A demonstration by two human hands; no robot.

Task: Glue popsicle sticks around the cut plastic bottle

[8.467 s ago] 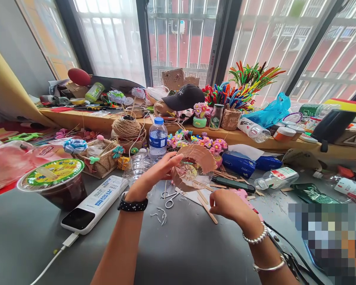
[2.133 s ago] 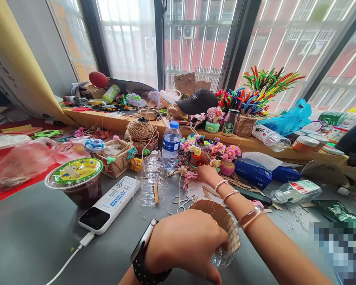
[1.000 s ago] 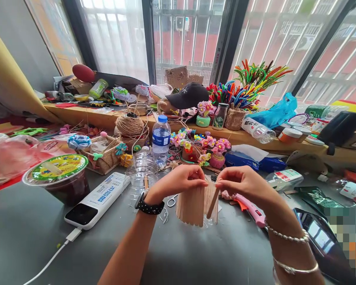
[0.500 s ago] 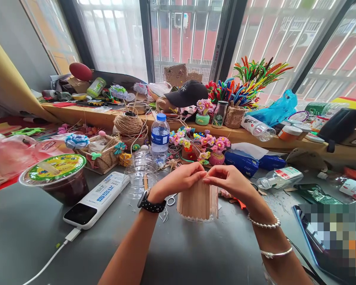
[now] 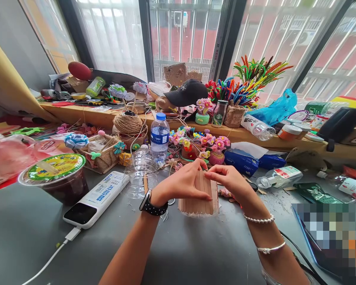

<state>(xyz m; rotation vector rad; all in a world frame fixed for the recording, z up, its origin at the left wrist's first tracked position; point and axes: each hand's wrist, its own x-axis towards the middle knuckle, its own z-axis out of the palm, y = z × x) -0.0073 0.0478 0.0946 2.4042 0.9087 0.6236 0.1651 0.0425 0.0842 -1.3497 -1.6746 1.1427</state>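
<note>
Grasped in left hand point(image 5: 178, 181): stick-clad piece point(image 5: 192, 206), faced with flat wooden sticks point(image 5: 205, 183) side by side, clear plastic point(image 5: 184, 214) showing at lower edge. Located front and centre, over grey surface point(image 5: 195, 253); cannot tell whether touching it. Held with left fingers curled over top, thumb laid across stick faces. Met at top edge by right hand point(image 5: 231, 181), fingers drawn close together; cannot tell whether pinching a stick or merely touching. In hand, as judged: pressing one stick flush against its neighbour. Calls next, seemingly, for steady pressure, then checking alignment.
</note>
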